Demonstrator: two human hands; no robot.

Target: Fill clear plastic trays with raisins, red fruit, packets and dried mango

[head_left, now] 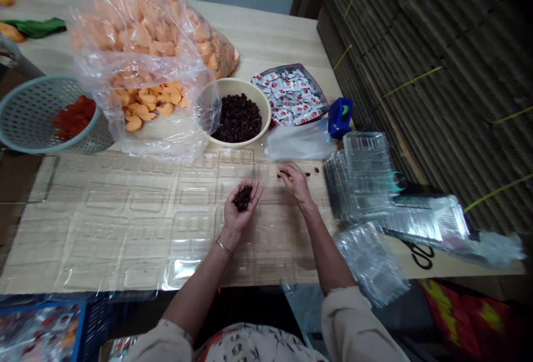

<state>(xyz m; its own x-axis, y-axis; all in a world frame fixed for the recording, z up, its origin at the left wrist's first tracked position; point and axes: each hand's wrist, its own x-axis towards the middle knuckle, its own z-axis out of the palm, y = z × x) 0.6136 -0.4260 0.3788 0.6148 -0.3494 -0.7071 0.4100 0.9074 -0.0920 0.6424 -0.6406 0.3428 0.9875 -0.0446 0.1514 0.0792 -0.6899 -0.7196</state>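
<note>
Near-black raisins (237,120) — cream bowl (235,85) — pale teal basket (33,112).

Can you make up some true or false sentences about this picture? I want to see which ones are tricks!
1. The left hand holds raisins. True.
2. The right hand holds scissors. False: it is next to a few loose raisins.
3. The cream bowl has raisins in it. True.
4. The round basket is full of blue beads. False: it holds red dried fruit.
5. A thin bracelet is on the left wrist. True.
</note>
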